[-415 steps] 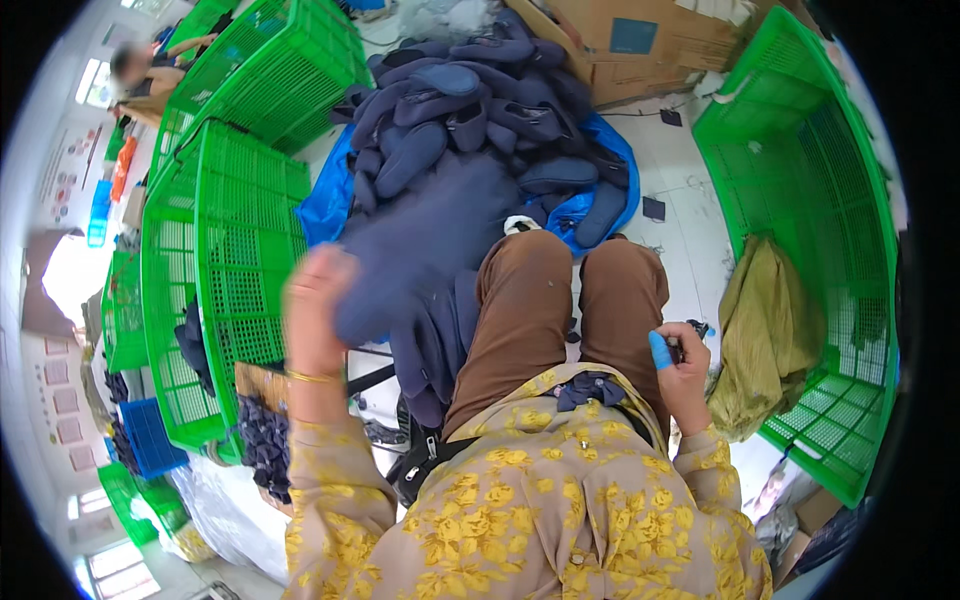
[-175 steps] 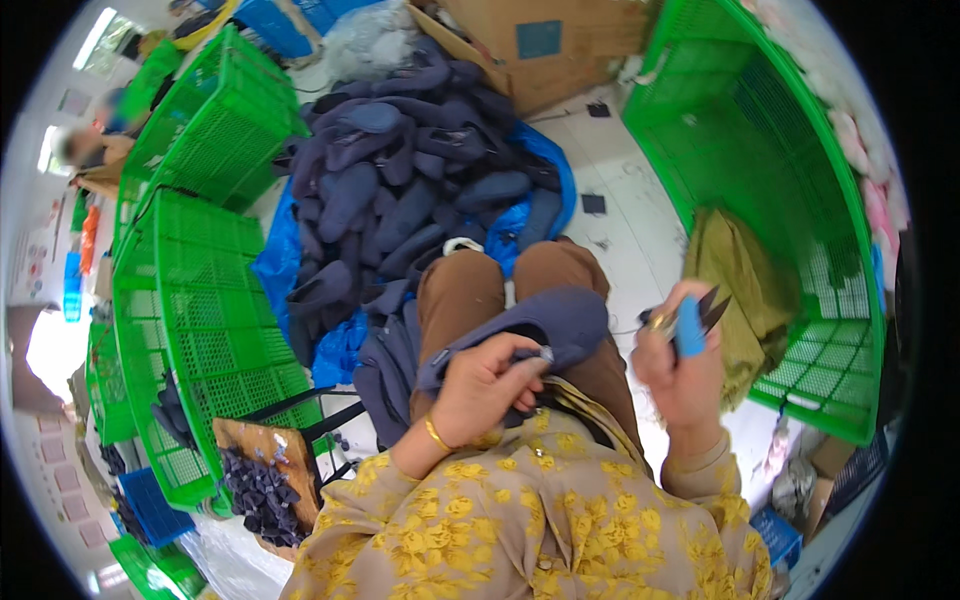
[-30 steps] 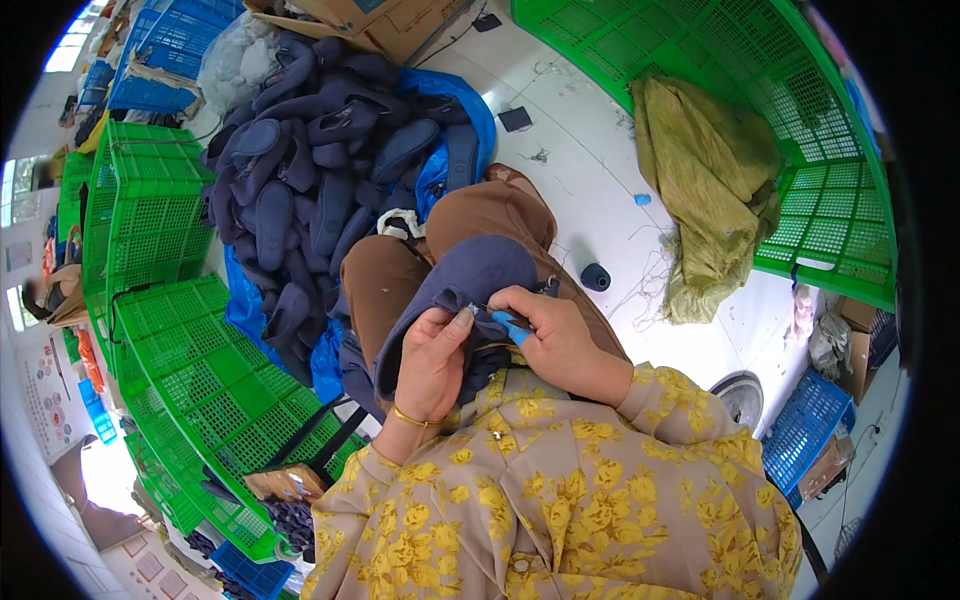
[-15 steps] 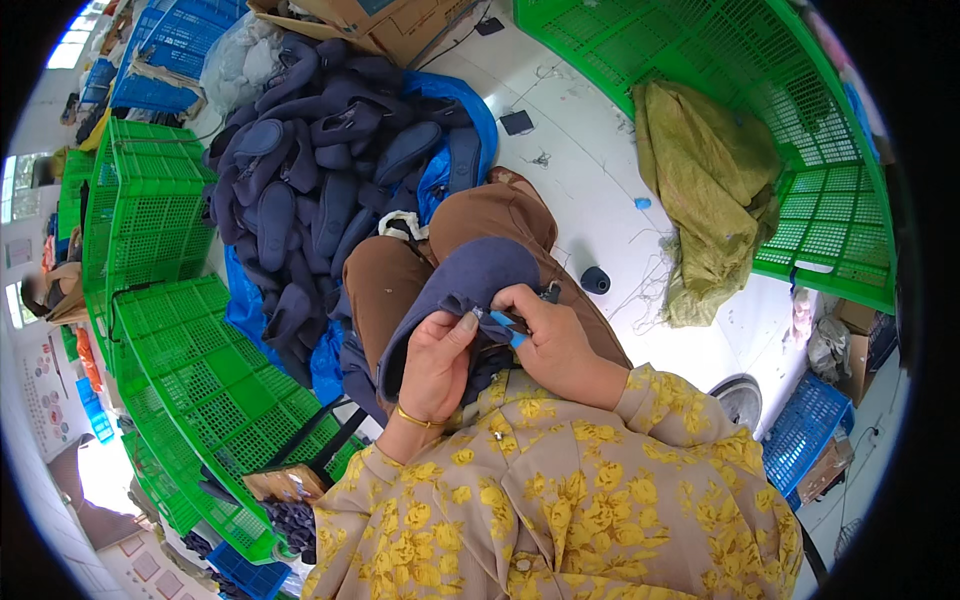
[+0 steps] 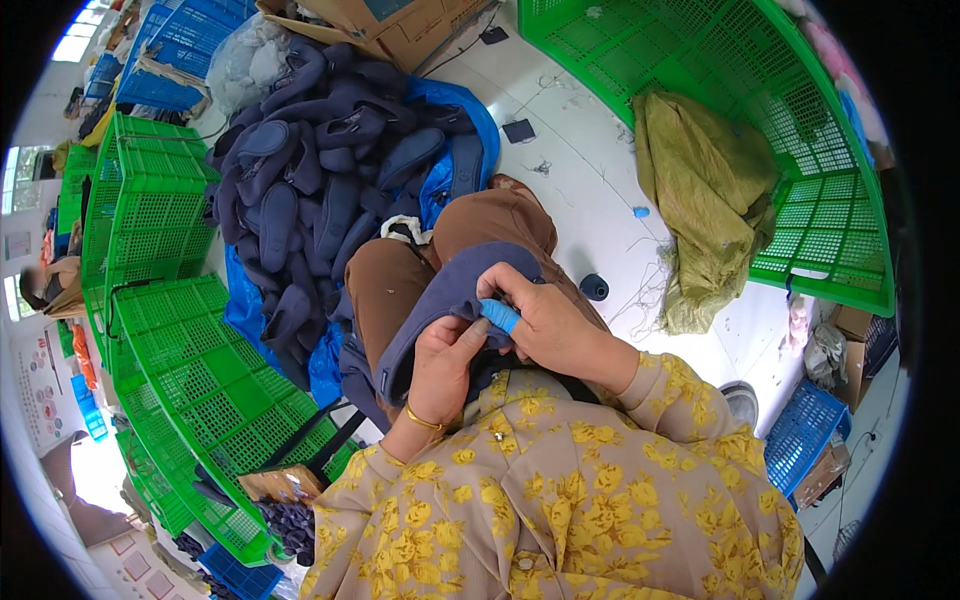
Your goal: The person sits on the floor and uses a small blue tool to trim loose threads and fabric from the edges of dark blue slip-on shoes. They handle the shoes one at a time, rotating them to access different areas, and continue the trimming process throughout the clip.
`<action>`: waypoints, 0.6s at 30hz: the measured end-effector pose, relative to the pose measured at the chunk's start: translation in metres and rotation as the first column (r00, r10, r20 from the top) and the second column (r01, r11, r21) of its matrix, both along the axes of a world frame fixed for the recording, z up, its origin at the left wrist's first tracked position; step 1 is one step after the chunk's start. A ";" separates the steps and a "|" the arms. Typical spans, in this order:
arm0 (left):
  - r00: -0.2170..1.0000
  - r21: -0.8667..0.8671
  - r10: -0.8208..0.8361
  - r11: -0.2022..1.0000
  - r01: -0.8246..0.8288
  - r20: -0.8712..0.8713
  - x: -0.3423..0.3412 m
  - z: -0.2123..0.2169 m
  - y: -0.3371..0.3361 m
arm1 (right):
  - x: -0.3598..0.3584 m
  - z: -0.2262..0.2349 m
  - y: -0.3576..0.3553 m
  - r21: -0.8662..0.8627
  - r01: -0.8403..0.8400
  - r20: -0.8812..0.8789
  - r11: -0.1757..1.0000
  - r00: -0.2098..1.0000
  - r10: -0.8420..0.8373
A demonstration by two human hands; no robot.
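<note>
A dark blue slipper (image 5: 455, 280) lies tilted across my lap, over the brown trousers. My left hand (image 5: 440, 372) pinches its edge between thumb and fingers. Against the same edge, my right hand (image 5: 565, 325) is closed, with a blue wrap (image 5: 499, 315) round one digit. The two hands nearly meet at the slipper's opening. Whatever lies under the right fingers besides the fabric is hidden. Beyond my knees sits a big heap of similar dark blue slippers (image 5: 335, 205) on a blue sheet (image 5: 478, 112).
Green plastic crates (image 5: 225, 365) stand along my left. On the right, an olive woven sack (image 5: 700, 180) hangs from a large green crate (image 5: 825, 225). A black thread cone (image 5: 594, 287) is on the floor beside my knee. A cardboard box (image 5: 425, 35) stands behind the heap.
My right hand has turned and shifted, its fingers now curling over the slipper's edge and the blue wrap facing up. The left hand still pinches the slipper.
</note>
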State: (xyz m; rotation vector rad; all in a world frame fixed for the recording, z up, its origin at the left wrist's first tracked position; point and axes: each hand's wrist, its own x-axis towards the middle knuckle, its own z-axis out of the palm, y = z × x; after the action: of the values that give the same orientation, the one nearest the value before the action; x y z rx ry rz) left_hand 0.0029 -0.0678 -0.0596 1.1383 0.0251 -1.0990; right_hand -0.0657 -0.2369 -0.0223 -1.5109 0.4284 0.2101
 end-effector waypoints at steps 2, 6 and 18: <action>0.999 0.074 0.037 0.997 -0.038 0.025 -0.004 0.001 -0.001 | -0.004 -0.007 0.002 -0.280 0.016 0.099 0.960 0.995 0.012; 0.993 0.135 0.041 0.989 -0.056 0.114 -0.006 0.008 -0.003 | -0.007 -0.014 0.013 -0.658 0.227 0.383 0.718 0.922 0.061; 0.995 0.084 0.071 0.993 -0.077 0.074 0.004 0.019 0.003 | -0.038 0.072 -0.165 0.604 0.528 0.345 0.597 0.503 -0.793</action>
State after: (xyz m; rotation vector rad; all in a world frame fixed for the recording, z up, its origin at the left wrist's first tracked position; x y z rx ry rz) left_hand 0.0071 -0.0648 -0.0403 1.2442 0.0599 -0.9990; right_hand -0.1041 -0.4015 0.0497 -0.7873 0.4091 -0.7706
